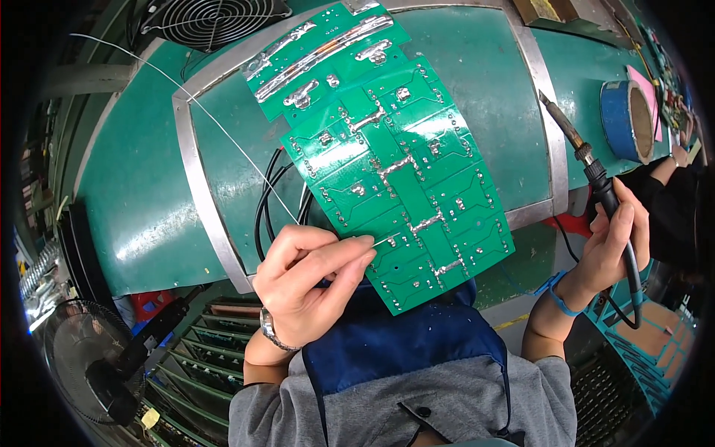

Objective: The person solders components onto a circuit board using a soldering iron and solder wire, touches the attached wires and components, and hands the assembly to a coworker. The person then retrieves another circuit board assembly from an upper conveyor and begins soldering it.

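Observation:
A large green circuit board (pixel 406 190) lies solder side up in front of me, its near end reaching over the table edge towards my lap. My left hand (pixel 309 268) pinches a thin solder wire (pixel 227 135), whose tip points at the board's left part. The rest of the wire trails up and away to the far left. In my right hand (pixel 618 231) is a soldering iron (pixel 596 171), held like a pen off to the right, its tip pointing up and away from the board. Shiny solder joints and broad tinned strips cover the board.
A black fan grille (pixel 216 18) sits at the far left of the green table (pixel 141 194). At the right stands a blue tape roll (pixel 625 121) near pink paper (pixel 646 100). Black cables (pixel 272 197) run beside the board. Green racks (pixel 194 365) and another fan (pixel 93 357) stand lower left.

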{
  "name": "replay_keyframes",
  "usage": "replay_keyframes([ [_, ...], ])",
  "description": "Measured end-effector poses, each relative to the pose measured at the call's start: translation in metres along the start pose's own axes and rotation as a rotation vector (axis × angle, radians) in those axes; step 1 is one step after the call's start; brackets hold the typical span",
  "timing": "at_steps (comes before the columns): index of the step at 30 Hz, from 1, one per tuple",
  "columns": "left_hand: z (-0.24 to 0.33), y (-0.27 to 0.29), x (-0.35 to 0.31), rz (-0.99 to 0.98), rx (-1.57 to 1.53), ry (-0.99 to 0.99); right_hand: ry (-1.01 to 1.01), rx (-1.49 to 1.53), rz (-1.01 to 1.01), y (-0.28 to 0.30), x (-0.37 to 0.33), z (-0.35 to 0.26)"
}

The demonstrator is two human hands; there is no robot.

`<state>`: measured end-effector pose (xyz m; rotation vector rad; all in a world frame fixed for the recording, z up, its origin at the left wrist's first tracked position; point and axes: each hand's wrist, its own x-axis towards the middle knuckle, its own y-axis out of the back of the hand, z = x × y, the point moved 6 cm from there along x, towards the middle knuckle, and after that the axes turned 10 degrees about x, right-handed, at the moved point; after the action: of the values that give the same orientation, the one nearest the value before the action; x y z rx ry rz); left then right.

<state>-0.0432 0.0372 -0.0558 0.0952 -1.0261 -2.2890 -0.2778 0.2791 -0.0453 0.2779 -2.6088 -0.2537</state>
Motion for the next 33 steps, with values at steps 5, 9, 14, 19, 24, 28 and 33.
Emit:
replay_keyframes([
  [5, -0.002, -0.001, 0.001, -0.009, -0.021, 0.012, -0.042, -0.023, 0.024, 0.003, 0.0, 0.001],
  [9, -0.001, 0.001, 0.001, -0.018, -0.016, 0.026, -0.025, -0.022, 0.013, 0.002, 0.001, 0.0],
  [14, -0.004, 0.0, 0.002, -0.004, -0.044, 0.017, -0.016, -0.033, 0.01, 0.0, 0.001, 0.0],
  [19, -0.004, 0.0, 0.001, -0.009, -0.047, 0.019, -0.019, -0.044, 0.022, 0.002, 0.0, 0.001],
  [24, -0.005, -0.002, 0.001, -0.027, -0.07, 0.005, -0.041, -0.026, 0.045, 0.01, -0.001, 0.008],
  [28, -0.007, 0.0, -0.001, -0.026, -0.069, 0.019, 0.016, -0.121, 0.162, 0.022, 0.008, 0.011],
  [33, -0.008, 0.0, -0.001, -0.011, -0.076, -0.005, 0.193, -0.382, 0.338, 0.041, 0.032, 0.023],
])
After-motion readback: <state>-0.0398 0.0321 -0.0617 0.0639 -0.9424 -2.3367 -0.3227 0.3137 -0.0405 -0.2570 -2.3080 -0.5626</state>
